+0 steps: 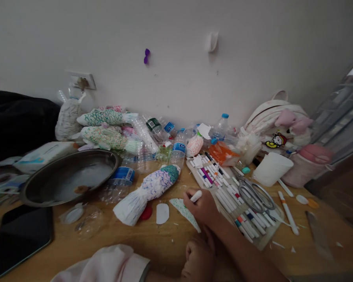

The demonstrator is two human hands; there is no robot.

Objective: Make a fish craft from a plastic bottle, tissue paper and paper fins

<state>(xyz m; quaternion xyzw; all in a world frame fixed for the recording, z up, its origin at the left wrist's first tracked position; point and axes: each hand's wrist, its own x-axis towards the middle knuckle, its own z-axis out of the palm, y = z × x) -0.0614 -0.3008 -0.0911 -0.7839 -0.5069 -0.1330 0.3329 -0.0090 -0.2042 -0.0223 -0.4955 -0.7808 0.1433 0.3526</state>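
My right hand [202, 205] is closed round a white marker [196, 196], its tip hidden by the fingers. Under that hand lies a white cut-out piece [186, 213] with green dots. My left hand [197, 256] rests below it, near the front edge, fingers curled; whether anything is in them is hidden. Left of the cut-out is a small white rounded piece [162, 214]. A fish shape [157, 184] with a green head, purple scales and a white tail lies behind it, over a red disc [146, 212].
Many markers [229, 196] fill a tray at right, with grey scissors [254, 196] on top. A white cup [273, 169] and backpack [278, 117] stand behind. On the left are a metal basin [67, 180], a black tablet [23, 235] and several bottles.
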